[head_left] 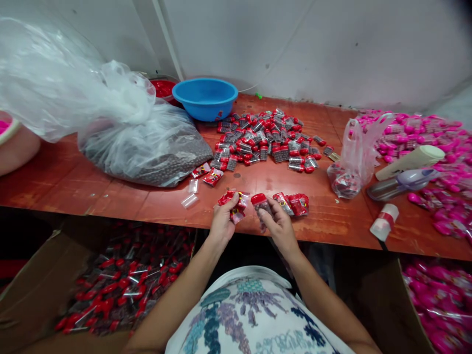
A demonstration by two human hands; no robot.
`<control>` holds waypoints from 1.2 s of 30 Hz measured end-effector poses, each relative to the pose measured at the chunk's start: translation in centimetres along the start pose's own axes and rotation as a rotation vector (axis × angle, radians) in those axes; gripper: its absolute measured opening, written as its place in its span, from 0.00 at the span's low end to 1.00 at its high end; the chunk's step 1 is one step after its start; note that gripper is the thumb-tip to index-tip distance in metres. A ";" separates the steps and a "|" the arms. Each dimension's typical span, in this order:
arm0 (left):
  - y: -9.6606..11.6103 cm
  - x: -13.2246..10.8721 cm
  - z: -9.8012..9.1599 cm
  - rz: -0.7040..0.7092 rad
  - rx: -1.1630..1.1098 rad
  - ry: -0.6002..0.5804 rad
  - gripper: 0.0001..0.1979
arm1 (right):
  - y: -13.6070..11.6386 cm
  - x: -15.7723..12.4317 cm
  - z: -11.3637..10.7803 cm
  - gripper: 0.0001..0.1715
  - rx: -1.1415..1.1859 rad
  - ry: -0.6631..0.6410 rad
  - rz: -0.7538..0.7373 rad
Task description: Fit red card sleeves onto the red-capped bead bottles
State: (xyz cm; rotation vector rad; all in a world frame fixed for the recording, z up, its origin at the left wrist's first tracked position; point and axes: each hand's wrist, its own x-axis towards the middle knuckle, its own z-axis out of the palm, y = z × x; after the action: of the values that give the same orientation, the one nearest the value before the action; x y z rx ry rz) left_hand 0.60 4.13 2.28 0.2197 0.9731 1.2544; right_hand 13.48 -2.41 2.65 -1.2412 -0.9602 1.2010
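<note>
My left hand (222, 219) is closed on a bunch of red wrappers (236, 202) at the front edge of the red-brown table (110, 196). My right hand (277, 222) pinches a small clear vial with a red cap (260, 202), filled with dark beads. More red wrappers (295, 203) lie just right of my right hand. A heap of red-capped vials (265, 140) sits farther back in the middle of the table.
A big clear bag of dark beads (147, 147) lies at the left, with a blue bowl (205, 97) behind. Pink-capped vials (424, 142) pile at the right, beside a small plastic bag (350, 162) and a handheld tool (401, 181). Cartons of filled vials (125, 275) stand below.
</note>
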 end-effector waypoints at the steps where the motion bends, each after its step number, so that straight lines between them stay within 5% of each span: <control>1: 0.0 -0.1 0.0 0.004 0.005 -0.008 0.12 | 0.0 0.0 0.0 0.24 -0.005 -0.004 0.001; 7: -0.2 -0.6 0.1 0.059 0.036 -0.074 0.14 | 0.2 0.2 0.1 0.25 -0.018 -0.005 0.016; 14: 0.2 -0.9 0.2 0.139 0.103 -0.127 0.13 | 0.6 0.3 -0.2 0.27 -0.019 -0.151 0.096; 22: 0.8 -2.1 0.1 0.153 0.242 -0.216 0.28 | 0.8 0.1 -0.1 0.24 -0.049 -0.152 0.041; 30: 1.1 -2.3 0.0 0.134 0.312 -0.247 0.28 | 0.9 0.0 -0.7 0.22 -0.170 -0.126 -0.067; 36: 1.7 -2.4 0.0 0.096 0.390 -0.355 0.31 | 0.7 -0.2 -0.4 0.21 0.021 -0.109 0.072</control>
State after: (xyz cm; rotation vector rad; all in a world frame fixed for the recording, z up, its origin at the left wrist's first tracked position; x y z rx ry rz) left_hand -0.61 2.59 4.55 0.7755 0.8953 1.0548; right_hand 13.70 -2.74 1.91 -1.2124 -0.9863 1.3432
